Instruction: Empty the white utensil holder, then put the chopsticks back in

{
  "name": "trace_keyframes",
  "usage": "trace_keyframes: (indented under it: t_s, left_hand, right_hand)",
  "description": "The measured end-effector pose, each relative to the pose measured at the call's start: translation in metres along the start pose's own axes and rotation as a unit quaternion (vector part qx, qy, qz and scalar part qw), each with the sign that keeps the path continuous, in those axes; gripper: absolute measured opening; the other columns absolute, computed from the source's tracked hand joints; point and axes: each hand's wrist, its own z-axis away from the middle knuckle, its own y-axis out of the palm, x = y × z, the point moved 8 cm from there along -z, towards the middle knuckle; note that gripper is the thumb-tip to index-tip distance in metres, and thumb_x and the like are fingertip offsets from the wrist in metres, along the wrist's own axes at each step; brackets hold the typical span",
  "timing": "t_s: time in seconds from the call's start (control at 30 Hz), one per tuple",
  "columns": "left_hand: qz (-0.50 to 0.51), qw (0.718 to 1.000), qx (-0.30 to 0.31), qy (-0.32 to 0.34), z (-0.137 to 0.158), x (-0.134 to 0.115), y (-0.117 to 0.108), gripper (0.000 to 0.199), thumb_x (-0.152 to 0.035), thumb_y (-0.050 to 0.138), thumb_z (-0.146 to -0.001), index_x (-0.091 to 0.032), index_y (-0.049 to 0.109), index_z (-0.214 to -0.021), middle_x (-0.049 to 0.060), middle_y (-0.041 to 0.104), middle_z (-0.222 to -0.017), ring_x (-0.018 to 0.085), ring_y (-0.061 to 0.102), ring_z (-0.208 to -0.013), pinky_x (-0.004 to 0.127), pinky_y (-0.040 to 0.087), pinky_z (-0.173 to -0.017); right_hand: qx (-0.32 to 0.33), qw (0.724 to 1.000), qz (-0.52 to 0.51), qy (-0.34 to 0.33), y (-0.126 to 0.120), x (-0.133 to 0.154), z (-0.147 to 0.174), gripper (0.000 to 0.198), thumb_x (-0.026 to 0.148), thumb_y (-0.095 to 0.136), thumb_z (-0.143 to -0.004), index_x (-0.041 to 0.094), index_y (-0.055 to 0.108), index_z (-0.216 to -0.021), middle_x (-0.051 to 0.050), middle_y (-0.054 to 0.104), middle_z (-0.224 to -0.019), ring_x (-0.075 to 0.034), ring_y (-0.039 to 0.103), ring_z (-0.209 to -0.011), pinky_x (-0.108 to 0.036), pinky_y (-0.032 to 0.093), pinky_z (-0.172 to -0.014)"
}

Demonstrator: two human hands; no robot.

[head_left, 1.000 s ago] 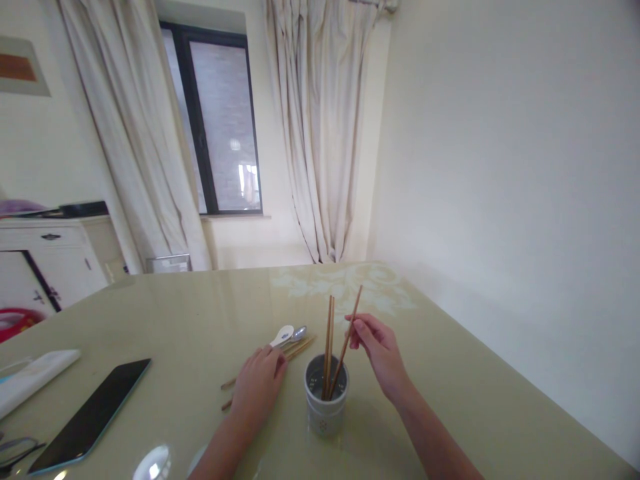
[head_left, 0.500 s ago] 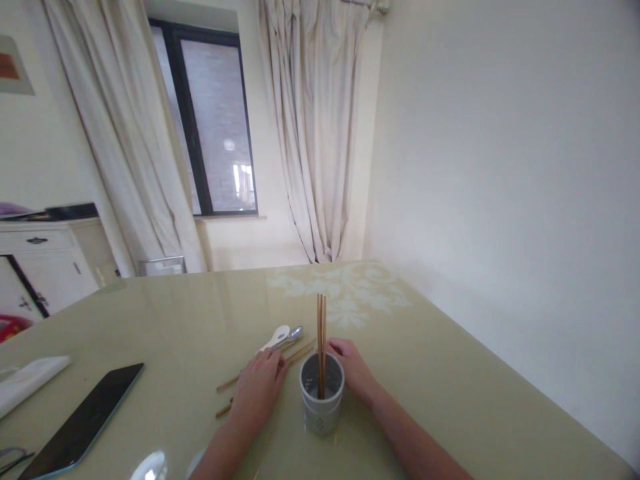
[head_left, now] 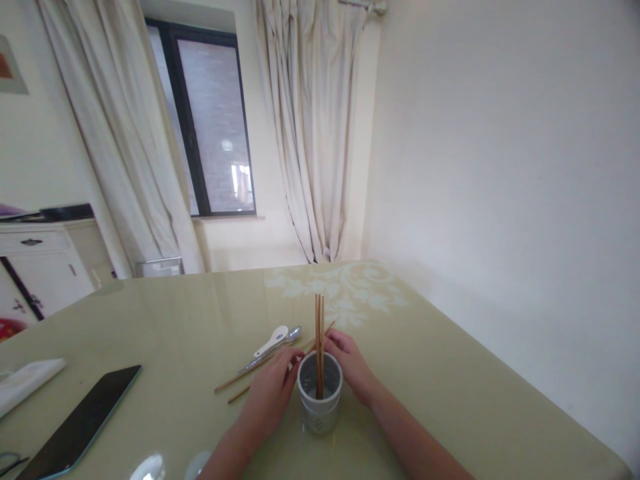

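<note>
A grey cup (head_left: 320, 417) stands upright on the table with several wooden chopsticks (head_left: 319, 333) upright in it. Left of the cup, my left hand (head_left: 273, 383) is closed on a loose chopstick (head_left: 240, 395), whose near end sticks out below the hand. That stick's far end seems to pass behind the cup and show above my right hand (head_left: 350, 360), whose fingers are closed around it, partly hidden by the cup and upright sticks. Beyond my left hand lie another chopstick (head_left: 230, 382), a white spoon (head_left: 273, 340) and a metal spoon (head_left: 294, 335).
A dark tablet or phone (head_left: 83, 420) lies on the table (head_left: 175, 320) at left, beside a white packet (head_left: 30, 380). Shiny rounded objects (head_left: 149, 468) show at the bottom edge. A wall (head_left: 500, 200) borders the table's right side.
My left hand has moved slightly right, nearer the cup. The chopstick under it has slid right and away, so its far end now shows above my right hand. The white spoon is less covered.
</note>
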Motion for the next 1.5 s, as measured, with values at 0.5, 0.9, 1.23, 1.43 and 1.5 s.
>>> trace_keyframes:
  t_s: [0.5,0.9,1.23,1.43,1.5]
  left_hand:
    - [-0.301,0.948,0.049,-0.095,-0.003,0.034,-0.007,0.026,-0.021,0.046,-0.103,-0.02,0.071,-0.108,0.01,0.072,-0.118,0.026,0.065,-0.114,0.037,0.049,-0.1]
    - [-0.279,0.954,0.051,-0.096,-0.002,0.035,-0.006,0.028,-0.023,0.044,-0.103,-0.02,0.071,-0.105,0.011,0.072,-0.119,0.026,0.063,-0.117,0.037,0.049,-0.101]
    - [-0.164,0.985,0.009,-0.042,-0.003,0.011,-0.004,0.03,-0.028,0.039,-0.104,-0.023,0.068,-0.102,0.008,0.076,-0.107,0.024,0.069,-0.103,0.037,0.052,-0.092]
    - [-0.081,0.996,0.023,-0.037,-0.001,0.002,0.001,0.028,-0.025,0.043,-0.102,-0.025,0.069,-0.112,0.007,0.077,-0.117,0.022,0.072,-0.101,0.033,0.055,-0.089]
    - [-0.073,0.997,0.025,-0.025,-0.001,0.0,0.001,0.028,-0.025,0.044,-0.102,-0.025,0.071,-0.112,0.007,0.077,-0.116,0.022,0.072,-0.099,0.033,0.055,-0.087]
  right_hand:
    - [-0.256,0.934,-0.164,-0.187,-0.113,0.087,0.019,0.049,0.06,0.085,-0.077,0.023,0.061,-0.099,0.002,0.072,-0.071,-0.009,0.055,-0.052,-0.02,0.044,-0.051]
    - [-0.022,0.996,0.015,-0.08,-0.03,0.062,0.013,0.039,0.053,0.076,-0.088,0.022,0.079,-0.112,-0.007,0.076,-0.097,-0.016,0.065,-0.068,-0.03,0.049,-0.065]
    - [0.058,0.992,0.094,0.056,-0.004,-0.002,0.012,0.044,0.057,0.075,-0.084,0.016,0.074,-0.067,0.001,0.061,-0.06,-0.015,0.052,-0.06,-0.026,0.038,-0.058]
    - [0.08,0.994,0.033,0.062,0.011,-0.004,0.014,0.052,0.068,0.079,-0.076,0.017,0.075,-0.083,-0.004,0.072,-0.079,-0.021,0.066,-0.076,-0.03,0.05,-0.069]
    - [0.069,0.996,0.018,0.062,0.01,-0.005,0.014,0.055,0.07,0.08,-0.075,0.017,0.074,-0.088,-0.004,0.074,-0.081,-0.022,0.068,-0.078,-0.032,0.051,-0.072]
